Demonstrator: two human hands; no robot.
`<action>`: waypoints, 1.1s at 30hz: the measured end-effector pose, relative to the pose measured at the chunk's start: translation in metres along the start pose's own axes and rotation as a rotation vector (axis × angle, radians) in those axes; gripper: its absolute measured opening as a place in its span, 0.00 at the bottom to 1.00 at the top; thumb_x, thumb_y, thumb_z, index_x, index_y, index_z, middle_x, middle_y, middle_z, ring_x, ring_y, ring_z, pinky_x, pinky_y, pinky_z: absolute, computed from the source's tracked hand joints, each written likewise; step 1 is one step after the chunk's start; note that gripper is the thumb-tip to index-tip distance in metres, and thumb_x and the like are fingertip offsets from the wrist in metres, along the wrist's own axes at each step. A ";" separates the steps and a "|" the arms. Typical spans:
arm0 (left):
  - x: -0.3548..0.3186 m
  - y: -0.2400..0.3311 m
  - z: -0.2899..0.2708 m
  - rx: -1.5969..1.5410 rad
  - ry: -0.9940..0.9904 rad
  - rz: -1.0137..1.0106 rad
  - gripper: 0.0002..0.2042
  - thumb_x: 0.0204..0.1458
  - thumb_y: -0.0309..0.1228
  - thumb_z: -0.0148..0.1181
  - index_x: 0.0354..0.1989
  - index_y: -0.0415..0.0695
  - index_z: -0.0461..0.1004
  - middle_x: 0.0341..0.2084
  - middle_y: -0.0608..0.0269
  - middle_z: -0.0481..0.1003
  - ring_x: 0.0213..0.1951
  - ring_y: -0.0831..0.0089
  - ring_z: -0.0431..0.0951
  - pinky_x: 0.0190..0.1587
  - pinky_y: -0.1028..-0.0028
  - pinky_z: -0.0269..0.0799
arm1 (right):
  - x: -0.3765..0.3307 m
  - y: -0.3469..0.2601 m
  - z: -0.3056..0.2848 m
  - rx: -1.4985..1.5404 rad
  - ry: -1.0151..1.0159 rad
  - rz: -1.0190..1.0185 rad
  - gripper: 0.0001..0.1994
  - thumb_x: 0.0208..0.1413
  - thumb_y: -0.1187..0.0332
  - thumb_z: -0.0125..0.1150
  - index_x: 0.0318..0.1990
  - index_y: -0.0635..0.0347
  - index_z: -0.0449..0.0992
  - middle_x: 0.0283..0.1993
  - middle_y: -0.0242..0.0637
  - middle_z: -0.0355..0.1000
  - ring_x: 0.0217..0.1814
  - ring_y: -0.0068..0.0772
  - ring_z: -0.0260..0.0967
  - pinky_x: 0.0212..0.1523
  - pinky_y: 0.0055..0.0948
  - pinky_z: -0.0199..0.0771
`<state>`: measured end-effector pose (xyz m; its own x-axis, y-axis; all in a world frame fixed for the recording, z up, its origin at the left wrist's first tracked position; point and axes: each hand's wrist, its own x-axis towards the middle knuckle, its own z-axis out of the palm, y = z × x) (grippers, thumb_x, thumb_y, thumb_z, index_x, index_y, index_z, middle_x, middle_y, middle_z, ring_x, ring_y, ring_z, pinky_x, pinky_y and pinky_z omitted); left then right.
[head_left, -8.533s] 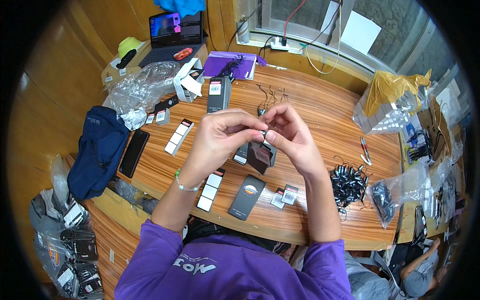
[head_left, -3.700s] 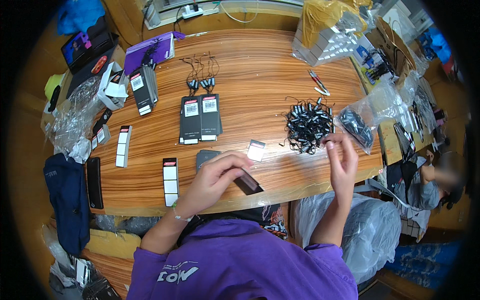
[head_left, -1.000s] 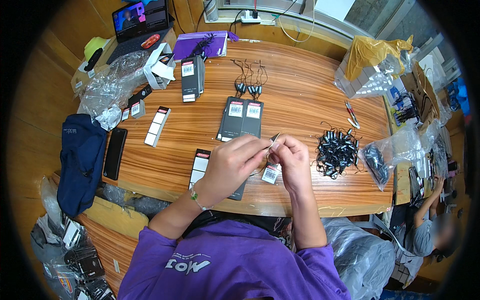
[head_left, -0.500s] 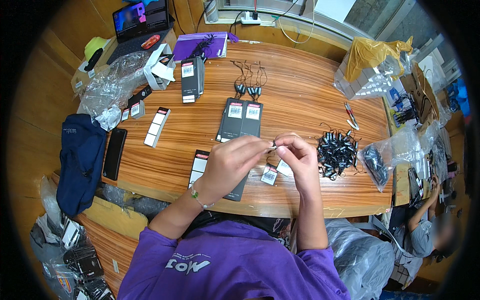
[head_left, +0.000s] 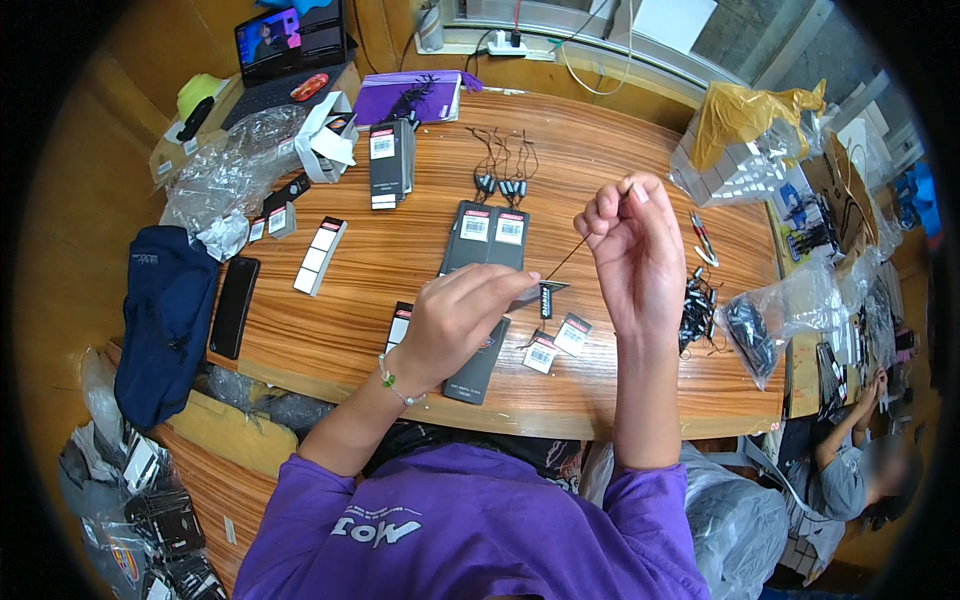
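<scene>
My left hand (head_left: 455, 325) pinches a tag seen nearly edge-on; most of it is hidden behind my fingers. A thin black cord (head_left: 568, 257) stretches up from it to my right hand (head_left: 640, 250), whose fingertips are closed on the cord's upper end. Just below my left fingertips is a small black plastic piece (head_left: 546, 302) with pale lettering. Two small white label tags (head_left: 541, 352) lie on the table between my hands. A dark grey hang tag (head_left: 478, 365) is partly under my left hand, and a white-panelled card (head_left: 398, 325) shows beside it.
Beyond my hands lie grey tags (head_left: 490, 228) with cords fanned out. A pile of black corded seals (head_left: 697, 315) is partly behind my right forearm. Also around are a tag stack (head_left: 390, 165), label strip (head_left: 320, 258), phone (head_left: 234, 308), snips (head_left: 704, 238) and a bagged box (head_left: 735, 150).
My right hand has moved up and right, away from my left hand, drawing the cord out straight. My left hand has stayed nearly in place. The small black piece has come into view.
</scene>
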<state>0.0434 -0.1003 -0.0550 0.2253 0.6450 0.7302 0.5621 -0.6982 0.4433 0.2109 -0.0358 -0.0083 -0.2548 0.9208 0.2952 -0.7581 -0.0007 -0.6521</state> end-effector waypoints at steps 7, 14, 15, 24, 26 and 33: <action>0.003 -0.016 -0.039 -0.297 0.031 -0.502 0.17 0.49 0.25 0.57 0.49 0.40 0.67 0.40 0.60 0.71 0.44 0.74 0.70 0.46 0.74 0.66 | 0.008 -0.002 0.033 -0.115 -0.120 -0.069 0.06 0.55 0.74 0.50 0.40 0.61 0.65 0.22 0.30 0.60 0.25 0.19 0.55 0.28 0.21 0.57; -0.069 -0.151 -0.123 0.439 -0.034 -0.836 0.16 0.47 0.34 0.60 0.40 0.36 0.71 0.35 0.53 0.72 0.39 0.64 0.73 0.41 0.71 0.67 | 0.008 -0.012 0.034 -0.324 -0.154 -0.168 0.06 0.55 0.75 0.51 0.40 0.62 0.64 0.23 0.32 0.63 0.24 0.20 0.57 0.27 0.20 0.58; -0.072 -0.157 -0.126 0.450 -0.058 -0.889 0.16 0.45 0.34 0.62 0.39 0.36 0.72 0.33 0.54 0.72 0.36 0.66 0.73 0.39 0.72 0.68 | 0.009 -0.013 0.032 -0.324 -0.152 -0.177 0.06 0.55 0.75 0.51 0.39 0.62 0.64 0.23 0.32 0.63 0.25 0.20 0.57 0.27 0.20 0.58; -0.089 -0.177 -0.130 0.273 0.048 -1.065 0.15 0.34 0.32 0.70 0.29 0.36 0.74 0.19 0.64 0.71 0.22 0.77 0.69 0.27 0.77 0.66 | 0.011 -0.022 0.024 -0.324 -0.193 -0.178 0.06 0.54 0.76 0.52 0.38 0.64 0.65 0.27 0.33 0.64 0.27 0.22 0.61 0.29 0.20 0.62; -0.086 -0.170 -0.124 0.459 0.076 -0.791 0.16 0.36 0.34 0.70 0.30 0.36 0.73 0.18 0.65 0.70 0.22 0.77 0.69 0.26 0.77 0.66 | 0.013 -0.020 0.021 -0.322 -0.196 -0.165 0.06 0.54 0.76 0.52 0.38 0.65 0.65 0.27 0.33 0.65 0.27 0.22 0.62 0.29 0.20 0.62; -0.057 -0.051 -0.079 0.194 -0.516 -1.004 0.15 0.37 0.35 0.68 0.26 0.40 0.70 0.15 0.71 0.68 0.20 0.81 0.66 0.23 0.80 0.62 | 0.014 -0.018 0.017 -0.330 -0.209 -0.147 0.06 0.53 0.76 0.52 0.39 0.65 0.65 0.28 0.34 0.66 0.26 0.22 0.63 0.29 0.19 0.64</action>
<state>-0.0608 -0.1259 -0.0778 -0.1204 0.9662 -0.2281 0.7759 0.2349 0.5854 0.2106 -0.0296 0.0195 -0.3006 0.8027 0.5152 -0.5711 0.2812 -0.7713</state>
